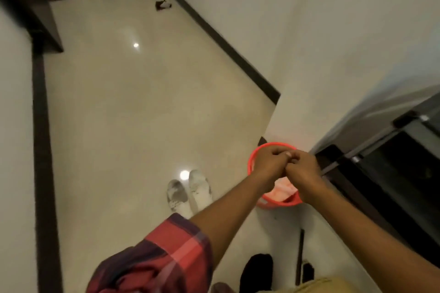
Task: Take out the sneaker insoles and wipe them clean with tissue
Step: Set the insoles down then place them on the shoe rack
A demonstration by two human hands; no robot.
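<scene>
**Q:** Where are the items under task?

**A:** The pair of white sneakers (188, 194) lies side by side, touching, on the open floor (123, 107). It is well clear of the left skirting and nearer the jutting wall corner on the right. The uppers are stained grey. From this height the insoles cannot be told apart from the shoes, and no tissue can be made out.

**Q:** What is the condition of the hands?

**A:** Neither hand is on the sneakers. The left hand (269, 164) and right hand (303, 170) meet knuckle to knuckle above the red bin (252, 158), fingers curled inward. Whether anything is pinched between them cannot be told.

**Q:** How do you judge the handling?

**A:** The insoles should be light, thin and floppy, and possibly tacked down at the toe. I would steady one shoe by its heel counter, pinch the insole's heel edge and peel it forward instead of yanking. The sneakers look soft and will collapse if squeezed mid-upper. Tissue is likely to shred on a gritty surface, so fold it and wipe with flat strokes.

**Q:** What surrounds them?

**A:** The bin stands at the foot of the wall corner with pinkish contents inside. A glass-fronted cabinet (402, 164) is to its right. A dark shoe (257, 269) and a thin dark stick (300, 254) lie at the near edge of the floor.
</scene>
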